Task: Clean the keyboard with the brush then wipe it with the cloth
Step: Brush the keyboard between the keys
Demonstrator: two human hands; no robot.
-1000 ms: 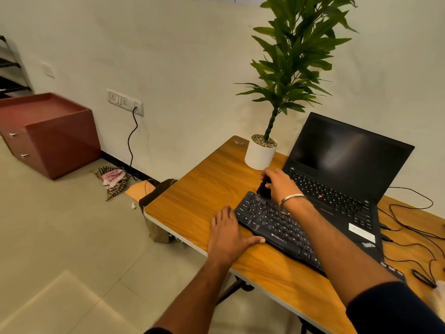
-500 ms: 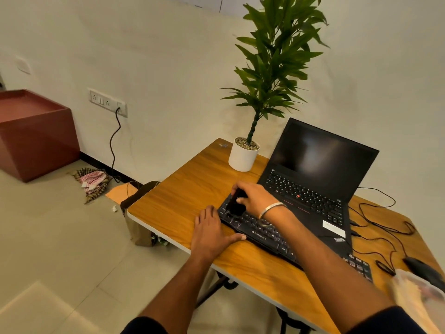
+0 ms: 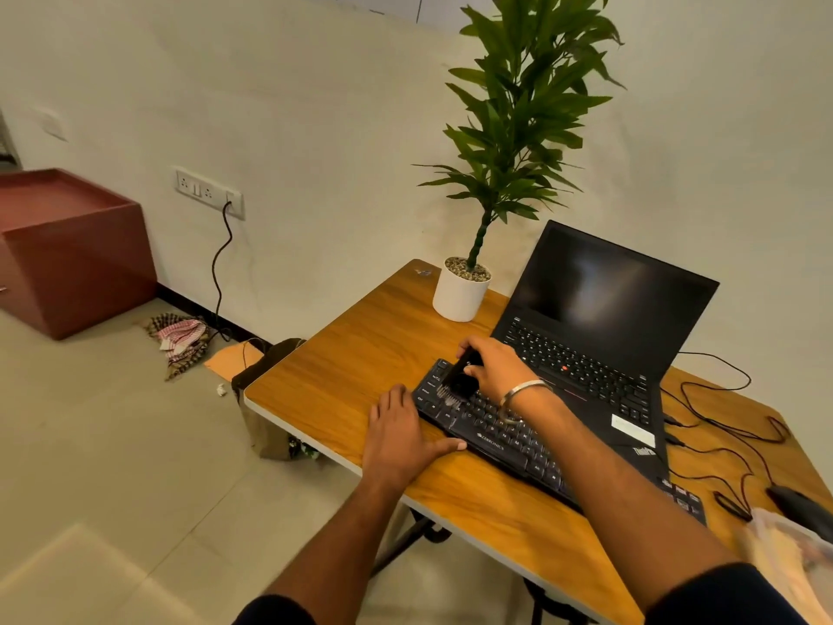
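The right hand [image 3: 493, 367] was found curled round a small black brush [image 3: 459, 381], whose pale bristles were pressed down onto the keys just below the fingertips. A silver bangle [image 3: 525, 392] was noted on that wrist. The left hand [image 3: 399, 437] was laid flat, fingers straight and close together, on the orange-brown wooden tabletop [image 3: 351, 367]; its thumb was spread out and touched the near left edge of the flat black external keyboard [image 3: 500, 437]. The keyboard lay directly under the right fingers and just beside the left ones. A pale cloth [image 3: 786, 554], blurred, was seen well apart from both hands, beyond the right forearm. An open black laptop [image 3: 599, 327] stood just behind the right knuckles.
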